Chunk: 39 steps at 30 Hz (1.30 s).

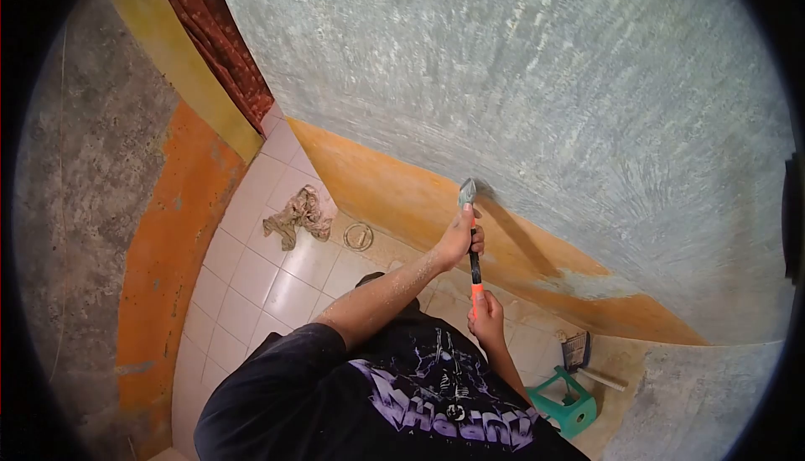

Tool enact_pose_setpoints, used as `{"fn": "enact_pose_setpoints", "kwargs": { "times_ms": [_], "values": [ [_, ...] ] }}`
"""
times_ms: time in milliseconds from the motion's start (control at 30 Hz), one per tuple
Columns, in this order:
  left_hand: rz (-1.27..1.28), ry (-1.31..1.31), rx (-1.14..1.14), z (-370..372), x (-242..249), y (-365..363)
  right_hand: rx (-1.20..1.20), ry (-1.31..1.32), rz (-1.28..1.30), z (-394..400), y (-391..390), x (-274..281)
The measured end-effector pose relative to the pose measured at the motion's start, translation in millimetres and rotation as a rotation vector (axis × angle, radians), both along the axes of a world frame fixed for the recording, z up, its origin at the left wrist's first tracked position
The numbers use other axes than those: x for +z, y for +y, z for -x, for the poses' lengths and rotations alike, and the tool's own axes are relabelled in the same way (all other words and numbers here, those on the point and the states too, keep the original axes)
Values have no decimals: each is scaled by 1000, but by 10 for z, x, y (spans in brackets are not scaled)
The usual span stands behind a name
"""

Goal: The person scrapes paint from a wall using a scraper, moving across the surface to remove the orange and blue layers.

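Observation:
A long-handled scraper [476, 270] with an orange and black handle is held in both hands. Its grey head [467, 192] is at the wall, around the line where an orange band [394, 177] meets the grey, streaked surface [503, 67]. My left hand [459, 239] wraps round the handle just below the head. Lower down, my right hand [486, 318] is closed on the orange end of the handle. Pale specks of dust cover my left forearm.
A crumpled cloth [302, 216] and a round ring-like object [358, 236] lie on the tiled floor [243, 302]. At lower right are a green plastic stool [572, 411] and a dark basket [576, 350]. A red curtain [214, 37] hangs at upper left.

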<state>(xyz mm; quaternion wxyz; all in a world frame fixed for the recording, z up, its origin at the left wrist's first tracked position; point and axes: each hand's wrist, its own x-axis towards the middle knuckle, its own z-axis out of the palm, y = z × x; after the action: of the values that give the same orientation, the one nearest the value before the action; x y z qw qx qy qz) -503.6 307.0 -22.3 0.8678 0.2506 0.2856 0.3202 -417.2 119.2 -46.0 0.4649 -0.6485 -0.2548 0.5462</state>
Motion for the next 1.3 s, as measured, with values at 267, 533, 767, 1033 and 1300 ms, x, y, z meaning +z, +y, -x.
{"fn": "enact_pose_setpoints", "kwargs": {
  "times_ms": [267, 533, 767, 1033, 1300],
  "values": [
    [-30, 47, 106, -41, -29, 72, 25, -80, -21, -45, 133, 17],
    [-35, 103, 131, 29, 23, 80, 1, -260, -21, 160, 155, -7],
    [-93, 157, 155, 44, -10, 122, -20, -299, -28, 210, 195, -27],
    [-29, 145, 302, 366, -34, 462, 90, -381, -101, 265, 608, -118],
    [-25, 77, 229, 291, -88, 357, 33, -370, -99, 188, 463, -114]
  ]
}}
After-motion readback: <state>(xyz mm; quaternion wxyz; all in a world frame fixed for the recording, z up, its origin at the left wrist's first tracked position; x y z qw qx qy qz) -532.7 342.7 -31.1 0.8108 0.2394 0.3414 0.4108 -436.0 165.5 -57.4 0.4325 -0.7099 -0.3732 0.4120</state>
